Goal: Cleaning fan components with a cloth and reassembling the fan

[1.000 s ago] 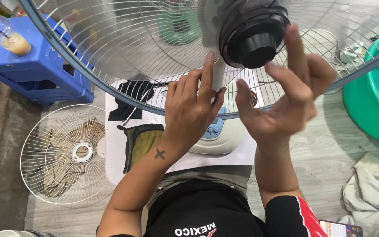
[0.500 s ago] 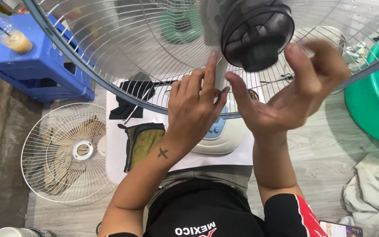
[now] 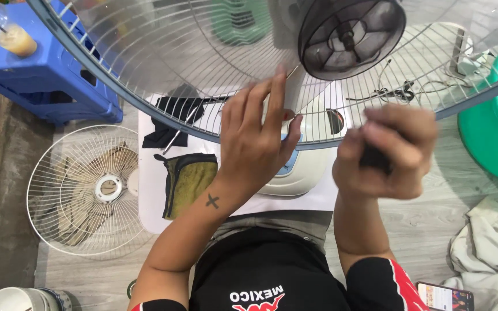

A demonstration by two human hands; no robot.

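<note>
The left hand lies flat against the blade of the fan, with fingers stretched up and the grip released; it presses, it does not grasp. The blade is clear plastic and sits inside the rear guard, a big wire cage that fills the top of the view. At the middle of the blade the dark hub is bare, with its shaft showing. The right hand is below and to the right of the hub, apart from it, with the grip clenched on a small dark cap, which is mostly hidden by the fingers. The hand is blurred.

Under the hands the white fan base stands on a white board on the floor. On the board lie a green cloth and a black cloth. A front guard lies flat on the floor at the left. Behind it is a blue stool with a drink cup on top. A green basin is at the right, and pale rags and a phone are at the lower right.
</note>
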